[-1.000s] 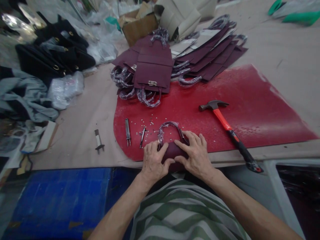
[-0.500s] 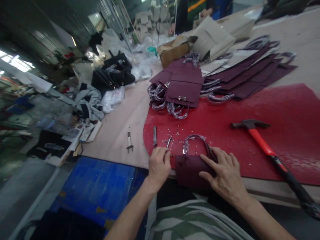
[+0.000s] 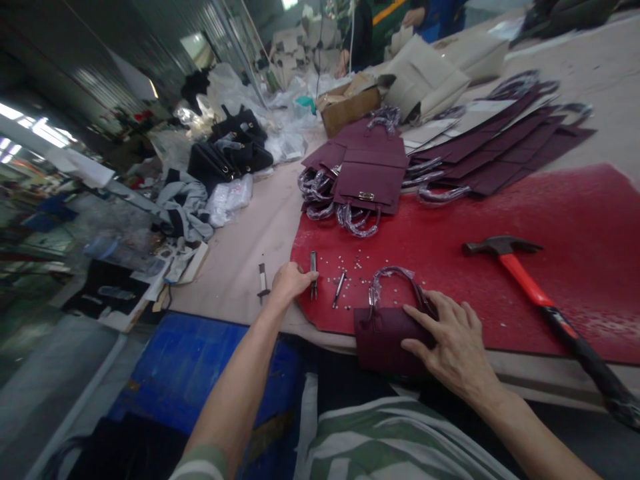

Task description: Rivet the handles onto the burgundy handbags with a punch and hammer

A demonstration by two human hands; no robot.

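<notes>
My left hand [image 3: 294,281] is at the left end of the red board, its fingers closed at a slim two-pronged metal punch [image 3: 313,257], with a digit lying across the shaft. My right hand [image 3: 453,337] rests spread over a small dark maroon handbag [image 3: 383,333] at the table's front edge, fingers on its body and near the base of the handle. Clear film wraps the bag's arched handle [image 3: 393,272]. Between the hands lies a short metal rod [image 3: 339,288] among several tiny metal pieces [image 3: 356,261].
A claw hammer [image 3: 525,280] with a red and black handle lies at right on the red board [image 3: 575,267]. Maroon bags [image 3: 370,173] and flat maroon pieces [image 3: 500,153] are piled behind. Another pronged tool [image 3: 262,280] lies left; a cardboard box [image 3: 350,110] stands behind. Other people work at the back.
My left hand has moved left and up, away from the rod beside the bag to the pronged punch. My right hand stays on the handbag.
</notes>
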